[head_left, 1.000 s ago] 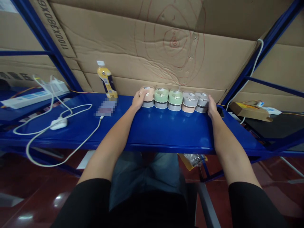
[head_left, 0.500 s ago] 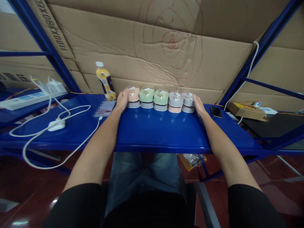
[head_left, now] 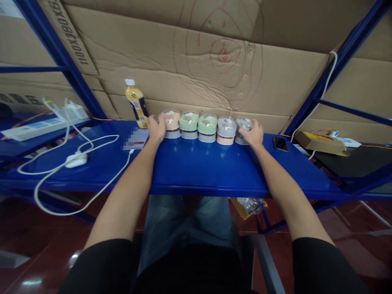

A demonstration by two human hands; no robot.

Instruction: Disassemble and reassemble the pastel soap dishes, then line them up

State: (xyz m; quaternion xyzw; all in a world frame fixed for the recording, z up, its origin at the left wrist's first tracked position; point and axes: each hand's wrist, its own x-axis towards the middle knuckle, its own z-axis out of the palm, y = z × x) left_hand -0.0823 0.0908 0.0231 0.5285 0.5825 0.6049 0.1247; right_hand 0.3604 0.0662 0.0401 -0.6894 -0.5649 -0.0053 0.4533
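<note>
Several stacks of small rounded boxes with clear lids stand in a row against the cardboard. At the left end is a pink-topped stack (head_left: 172, 122). Two green-topped stacks (head_left: 189, 122) and a grey stack with a pink base (head_left: 226, 130) come after it. My left hand (head_left: 157, 128) rests against the left side of the pink-topped stack, fingers apart, not wrapped round it. My right hand (head_left: 253, 132) grips the rightmost grey box (head_left: 243, 124), thumb across its front and fingers at the far side, hiding part of it.
A yellow drink bottle (head_left: 136, 104) and a flat, partly blurred item (head_left: 136, 139) are at the left. White cables with a charger (head_left: 76, 159) lie further left on the blue table (head_left: 208, 171). A phone (head_left: 280, 143) and a cardboard tray (head_left: 321, 143) are at the right.
My right hand has gone from lying along the outer side of the rightmost grey stack to a grip over its front. My left hand's fingers have drawn back slightly from the pink-topped stack.
</note>
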